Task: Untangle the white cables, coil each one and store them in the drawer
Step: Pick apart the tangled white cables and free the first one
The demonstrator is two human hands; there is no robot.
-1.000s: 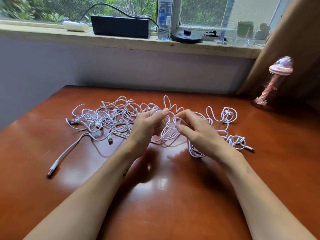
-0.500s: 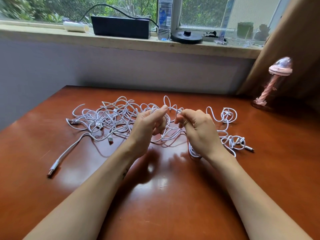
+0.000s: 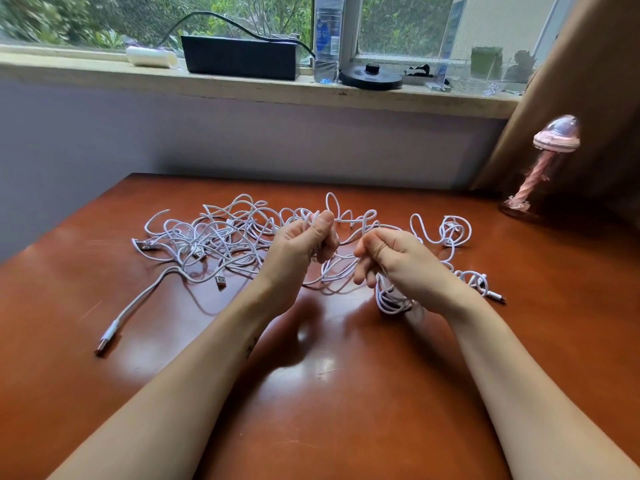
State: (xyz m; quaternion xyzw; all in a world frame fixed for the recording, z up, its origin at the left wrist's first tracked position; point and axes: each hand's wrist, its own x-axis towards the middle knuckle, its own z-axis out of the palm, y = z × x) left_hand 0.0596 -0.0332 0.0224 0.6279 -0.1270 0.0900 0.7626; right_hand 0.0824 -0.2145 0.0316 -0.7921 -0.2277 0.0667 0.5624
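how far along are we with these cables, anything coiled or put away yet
Early on. Done: nothing finished; most of the white cables lie in one tangle on the table. In hand: the left hand grips strands at the tangle's near edge, and the right hand holds a few gathered loops hanging below it. Left: separating each cable, coiling them, storing them; no drawer is in view.

1. Polished reddish wood, glossy, for the table (image 3: 346, 427) beneath the left hand (image 3: 298, 244) and right hand (image 3: 405, 261).
2. Smooth, matt, plastic-looking sheath on the white cables (image 3: 221, 237) in both hands.
3. Bare shiny metal on the USB plug (image 3: 221, 281) left of the left hand.
4. Matt brown cloth for the curtain (image 3: 595, 81) right of the right hand.
5. Rough, chipped paint on the window sill (image 3: 104, 72) beyond the hands.
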